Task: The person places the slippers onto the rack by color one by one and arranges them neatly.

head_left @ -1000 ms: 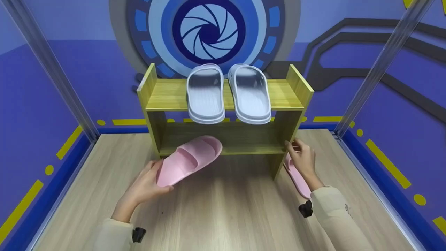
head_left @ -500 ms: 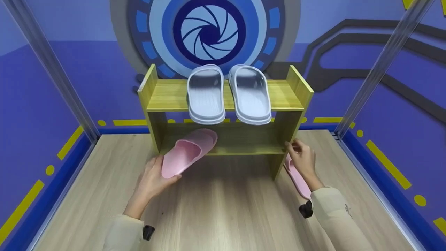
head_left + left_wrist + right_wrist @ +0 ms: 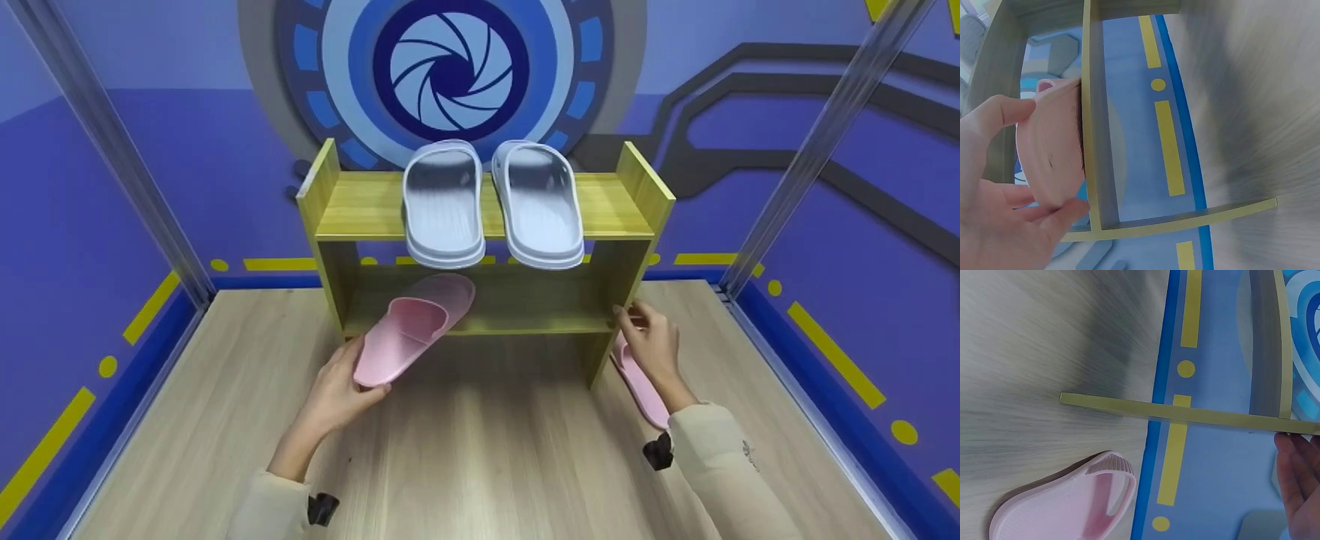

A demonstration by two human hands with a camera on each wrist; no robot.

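Observation:
My left hand [image 3: 341,394] grips a pink slipper [image 3: 382,349] by its heel end, thumb on one side and fingers on the other. The slipper slants toe-first into the left part of the wooden shoe rack's [image 3: 480,330] lower shelf. In the left wrist view its sole [image 3: 1053,149] faces the camera, close to the shelf board's edge [image 3: 1090,124]. My right hand [image 3: 651,341] touches the rack's right side panel from outside with its fingertips, as the right wrist view shows. Another pink slipper [image 3: 641,386] lies on the table beneath that hand, partly hidden by it.
Two grey-white clogs [image 3: 444,217] sit side by side on the rack's top shelf, heels jutting past its front edge. The rack stands on a wood-grain table [image 3: 480,465], against a blue patterned wall [image 3: 187,165]. Metal posts [image 3: 142,180] rise at both back corners.
My left hand has moved up and rightward, bringing the pink slipper's toe into the lower shelf space and tilting the slipper. The right hand and the clogs have stayed put.

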